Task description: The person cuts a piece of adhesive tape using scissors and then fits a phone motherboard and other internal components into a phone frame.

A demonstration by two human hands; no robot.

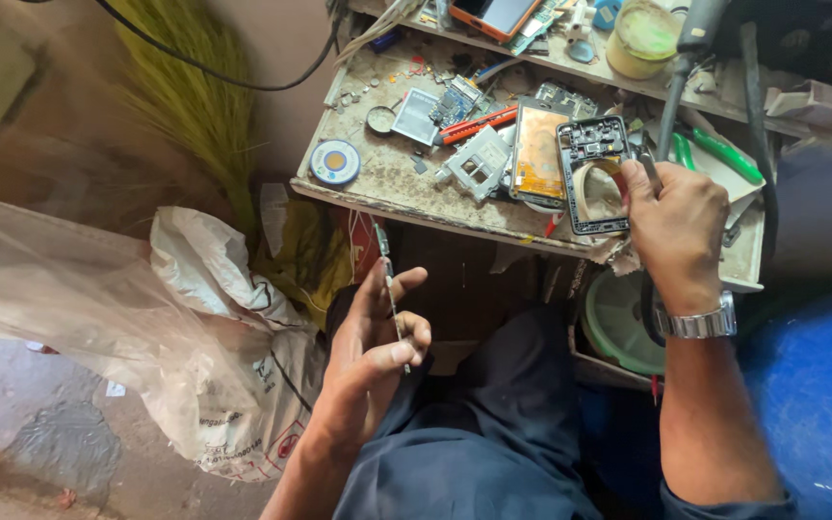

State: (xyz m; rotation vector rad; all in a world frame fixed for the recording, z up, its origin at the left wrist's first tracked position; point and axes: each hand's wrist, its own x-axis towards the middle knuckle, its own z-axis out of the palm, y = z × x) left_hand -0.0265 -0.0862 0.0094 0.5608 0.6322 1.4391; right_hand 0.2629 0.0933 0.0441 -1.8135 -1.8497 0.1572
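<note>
Dark trousers (493,453) filled the lap below the left hand (373,351), whose fingers pinched thin tweezers (392,299) upright. Beyond them, the right hand (676,226) gripped a small tool over a black phone frame (594,173) on the grimy, parts-strewn workbench (387,183). Left of the fingers, plastic sacks (98,299) lay on concrete floor.
</note>
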